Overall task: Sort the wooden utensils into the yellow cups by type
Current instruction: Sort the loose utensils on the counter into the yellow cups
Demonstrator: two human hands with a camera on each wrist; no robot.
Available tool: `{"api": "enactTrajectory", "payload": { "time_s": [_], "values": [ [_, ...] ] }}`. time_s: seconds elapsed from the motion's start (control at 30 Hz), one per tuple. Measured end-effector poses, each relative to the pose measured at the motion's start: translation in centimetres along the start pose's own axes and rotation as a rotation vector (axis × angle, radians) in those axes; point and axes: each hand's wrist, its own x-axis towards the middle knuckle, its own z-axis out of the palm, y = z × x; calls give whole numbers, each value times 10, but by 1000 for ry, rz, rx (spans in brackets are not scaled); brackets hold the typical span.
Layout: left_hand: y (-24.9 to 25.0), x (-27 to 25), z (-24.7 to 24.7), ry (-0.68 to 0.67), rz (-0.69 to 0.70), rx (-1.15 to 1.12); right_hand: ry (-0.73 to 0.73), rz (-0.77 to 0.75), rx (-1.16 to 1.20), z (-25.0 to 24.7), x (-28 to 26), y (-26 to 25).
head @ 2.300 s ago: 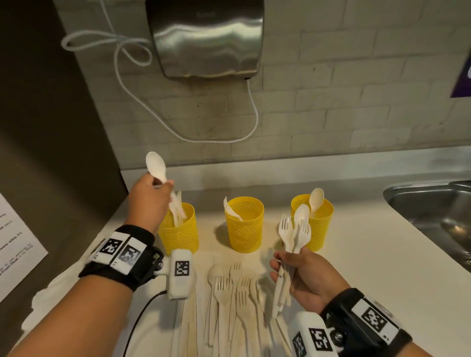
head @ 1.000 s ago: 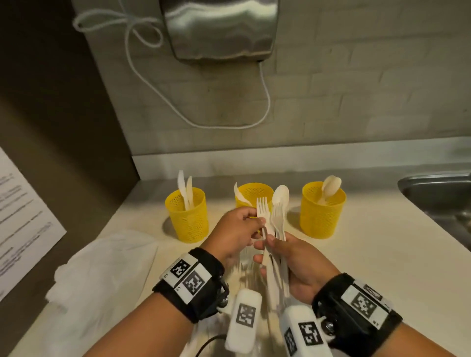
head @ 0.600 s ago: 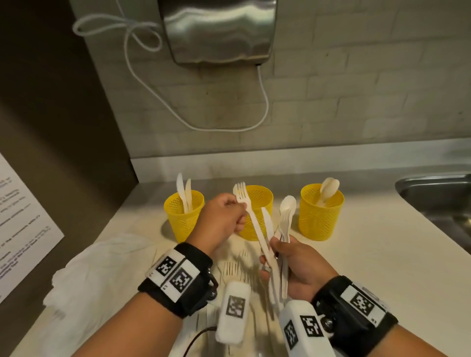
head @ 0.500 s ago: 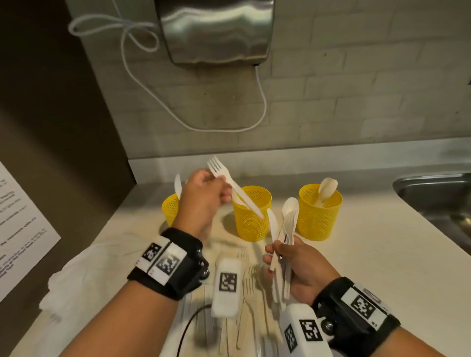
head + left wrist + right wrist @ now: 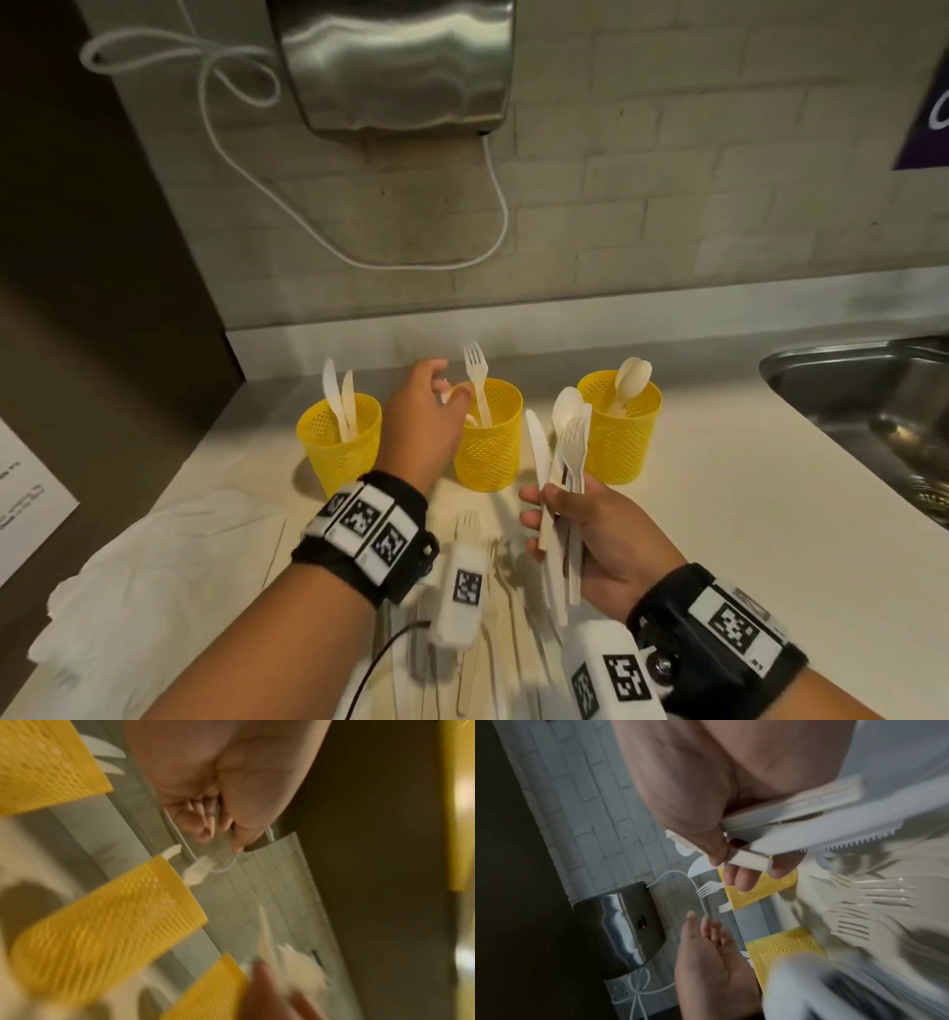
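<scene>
Three yellow mesh cups stand in a row: the left cup (image 5: 339, 442) has knives, the middle cup (image 5: 488, 447) has forks, the right cup (image 5: 619, 426) has spoons. A wooden fork (image 5: 476, 380) stands upright in the middle cup, free of my left hand (image 5: 441, 390), which hovers just left of the rim, fingers relaxed and empty. The right wrist view shows that left hand (image 5: 706, 935) with straight fingers. My right hand (image 5: 549, 514) grips a bundle (image 5: 565, 452) of a knife, a spoon and a fork in front of the cups. Several loose utensils (image 5: 482, 632) lie blurred on the counter below the wrists.
A steel sink (image 5: 862, 390) is set in the counter at the right. A hand dryer (image 5: 395, 67) with a white cord (image 5: 493, 205) hangs on the brick wall above the cups. White crumpled wrapping (image 5: 154, 565) lies at the left, and a paper sheet (image 5: 25, 493) hangs beyond the counter's left edge.
My left hand took a fork from the right hand's bundle, carried it up to the middle cup and let it go there. The right hand kept its bundle and barely moved.
</scene>
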Motion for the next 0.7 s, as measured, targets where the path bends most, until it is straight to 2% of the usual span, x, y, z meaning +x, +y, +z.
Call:
{"api": "enactTrajectory", "payload": {
  "time_s": [0.1, 0.17, 0.33, 0.43, 0.5, 0.57, 0.63, 0.7],
  "values": [
    [-1, -30, 8, -347, -71, -255, -48, -11, -65, 6, 4, 1],
    [-5, -37, 9, -376, -47, -315, -95, -13, -114, 14, 5, 3],
    [-5, -34, -23, -191, -37, -398, -169, 2, -116, 31, 9, 5],
    [-2, -21, -62, 79, 51, -400, -77, 15, -65, 29, 13, 9],
    [-3, -5, -96, 319, 135, -277, -35, 1, -46, 24, 13, 10],
    [-13, 9, -124, 488, 171, -173, -28, -2, -38, 20, 11, 10],
    [-26, 19, -133, 539, 154, -100, -20, 6, -43, 19, 9, 10],
    [-39, 24, -125, 510, 103, -9, -26, 20, -38, 19, 8, 11]
  ]
}}
